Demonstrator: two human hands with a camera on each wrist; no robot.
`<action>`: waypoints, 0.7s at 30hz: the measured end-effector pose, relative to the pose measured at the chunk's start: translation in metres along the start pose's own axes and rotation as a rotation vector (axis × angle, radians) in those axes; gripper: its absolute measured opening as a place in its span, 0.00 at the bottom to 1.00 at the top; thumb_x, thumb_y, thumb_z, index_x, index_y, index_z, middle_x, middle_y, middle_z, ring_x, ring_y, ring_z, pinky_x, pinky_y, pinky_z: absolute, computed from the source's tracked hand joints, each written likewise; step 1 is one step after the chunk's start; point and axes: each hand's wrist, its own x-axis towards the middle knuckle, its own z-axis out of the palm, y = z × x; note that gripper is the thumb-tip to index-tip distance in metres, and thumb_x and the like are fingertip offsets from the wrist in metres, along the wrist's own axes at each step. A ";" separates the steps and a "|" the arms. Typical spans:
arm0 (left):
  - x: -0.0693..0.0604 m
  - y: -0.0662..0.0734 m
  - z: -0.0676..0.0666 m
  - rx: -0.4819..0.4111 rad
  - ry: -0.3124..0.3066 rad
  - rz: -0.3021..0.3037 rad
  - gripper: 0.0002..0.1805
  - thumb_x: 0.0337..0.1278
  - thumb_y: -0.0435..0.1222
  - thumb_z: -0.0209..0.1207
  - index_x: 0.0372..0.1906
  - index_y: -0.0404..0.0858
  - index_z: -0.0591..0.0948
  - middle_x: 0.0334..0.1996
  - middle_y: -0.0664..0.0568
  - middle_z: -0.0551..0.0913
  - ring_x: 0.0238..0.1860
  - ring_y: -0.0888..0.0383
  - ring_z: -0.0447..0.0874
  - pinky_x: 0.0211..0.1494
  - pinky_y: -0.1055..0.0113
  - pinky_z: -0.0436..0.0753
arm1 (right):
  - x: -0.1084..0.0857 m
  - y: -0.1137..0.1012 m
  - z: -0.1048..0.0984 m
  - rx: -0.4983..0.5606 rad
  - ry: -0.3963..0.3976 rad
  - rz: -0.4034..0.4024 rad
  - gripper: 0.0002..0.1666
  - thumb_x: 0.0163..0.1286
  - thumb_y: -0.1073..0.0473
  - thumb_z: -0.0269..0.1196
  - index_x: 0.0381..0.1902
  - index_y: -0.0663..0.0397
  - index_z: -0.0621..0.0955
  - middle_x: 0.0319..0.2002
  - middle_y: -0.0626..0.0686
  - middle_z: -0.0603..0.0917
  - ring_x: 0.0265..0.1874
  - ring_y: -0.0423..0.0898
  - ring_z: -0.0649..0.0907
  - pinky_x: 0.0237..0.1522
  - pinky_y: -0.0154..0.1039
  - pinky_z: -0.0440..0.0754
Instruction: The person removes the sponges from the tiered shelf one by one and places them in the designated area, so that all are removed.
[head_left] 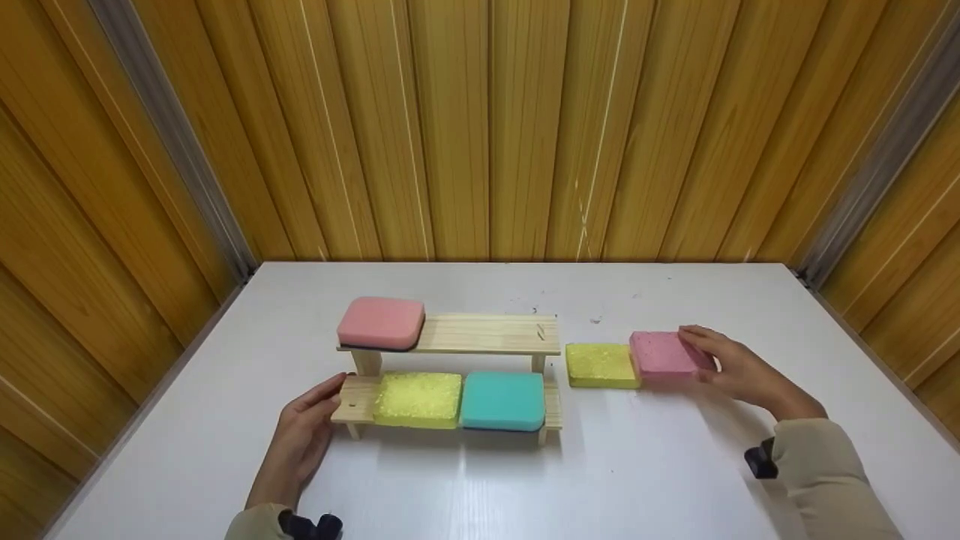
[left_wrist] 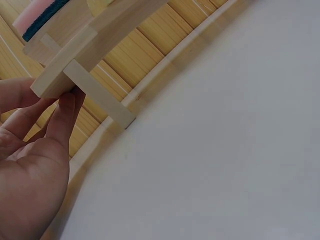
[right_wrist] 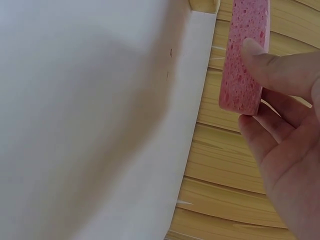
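Out past the right end of the small wooden stand (head_left: 480, 330), a porous pink sponge (head_left: 667, 352) sits in the right hand (head_left: 750, 379), pinched between thumb and fingers at its right side. From where I stand, its left edge meets or overlaps the loose yellow sponge (head_left: 600, 366) lying on the worktop (head_left: 652, 472); I can't tell whether the two touch. A shadow below makes me think the pink one is held a little off the surface.

It looks like a light block, full of holes, and I'd expect it to give under a squeeze without any fear of breaking. That rough texture should keep it from slipping, so a gentle pinch across opposite sides seems enough; squeezing hard would only buckle it. Holding it by the right side, as here, leaves the left end free.

Over at the other side, the left hand (head_left: 300, 435) pinches the left end of the stand's lower shelf. The stand seems stiff but light enough to skid if bumped, so that end, well away from the speckled yellow sponge (head_left: 418, 397) and the turquoise sponge (head_left: 502, 400), strikes me as a sensible place to steady it.
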 end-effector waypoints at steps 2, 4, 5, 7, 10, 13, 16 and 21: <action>0.000 0.000 0.000 0.003 0.003 -0.003 0.28 0.61 0.23 0.49 0.68 0.27 0.64 0.70 0.39 0.63 0.52 0.71 0.78 0.64 0.72 0.76 | 0.000 0.001 0.000 -0.009 -0.006 0.013 0.36 0.58 0.74 0.62 0.66 0.74 0.66 0.67 0.72 0.65 0.67 0.72 0.61 0.71 0.53 0.60; 0.000 0.000 0.000 0.006 0.005 -0.006 0.28 0.61 0.23 0.49 0.68 0.27 0.64 0.70 0.39 0.63 0.52 0.71 0.78 0.64 0.72 0.76 | 0.000 0.001 0.000 -0.012 -0.011 0.025 0.36 0.59 0.74 0.62 0.66 0.73 0.66 0.67 0.72 0.64 0.67 0.72 0.60 0.66 0.63 0.59; 0.000 0.000 0.000 0.004 0.007 -0.006 0.28 0.61 0.23 0.49 0.68 0.27 0.64 0.70 0.39 0.64 0.52 0.71 0.78 0.64 0.72 0.76 | 0.000 0.002 0.000 -0.011 -0.012 0.028 0.36 0.58 0.75 0.62 0.66 0.73 0.66 0.67 0.72 0.64 0.67 0.72 0.60 0.65 0.64 0.58; 0.000 0.000 0.000 0.000 0.008 -0.006 0.28 0.61 0.23 0.49 0.68 0.27 0.64 0.70 0.39 0.64 0.52 0.70 0.78 0.64 0.71 0.76 | 0.000 0.003 0.000 -0.010 -0.013 0.032 0.37 0.58 0.75 0.62 0.66 0.73 0.66 0.67 0.72 0.64 0.67 0.73 0.59 0.65 0.65 0.57; 0.000 0.000 0.000 -0.001 0.008 -0.008 0.28 0.61 0.23 0.49 0.68 0.28 0.65 0.70 0.39 0.64 0.53 0.70 0.78 0.64 0.71 0.76 | -0.001 0.005 0.001 -0.010 -0.014 0.031 0.37 0.58 0.75 0.62 0.66 0.73 0.65 0.68 0.72 0.64 0.67 0.73 0.59 0.65 0.65 0.57; 0.000 0.000 0.000 -0.005 0.005 -0.009 0.28 0.61 0.23 0.49 0.68 0.27 0.64 0.70 0.39 0.64 0.53 0.70 0.78 0.64 0.71 0.76 | -0.002 0.007 0.001 -0.011 -0.017 0.029 0.37 0.58 0.75 0.62 0.66 0.74 0.65 0.68 0.72 0.63 0.67 0.73 0.59 0.64 0.66 0.57; 0.000 0.001 0.000 -0.013 0.004 -0.006 0.28 0.61 0.23 0.49 0.68 0.27 0.64 0.70 0.39 0.64 0.53 0.70 0.78 0.64 0.71 0.76 | -0.003 0.007 0.001 -0.017 -0.024 0.041 0.37 0.58 0.75 0.62 0.66 0.73 0.65 0.68 0.73 0.63 0.67 0.73 0.59 0.64 0.67 0.58; 0.000 0.000 0.000 -0.020 0.004 0.000 0.28 0.61 0.22 0.49 0.68 0.26 0.64 0.70 0.39 0.63 0.53 0.70 0.78 0.64 0.71 0.76 | -0.003 0.010 0.002 -0.010 -0.028 0.053 0.37 0.58 0.76 0.61 0.67 0.74 0.64 0.68 0.73 0.62 0.67 0.73 0.59 0.65 0.65 0.58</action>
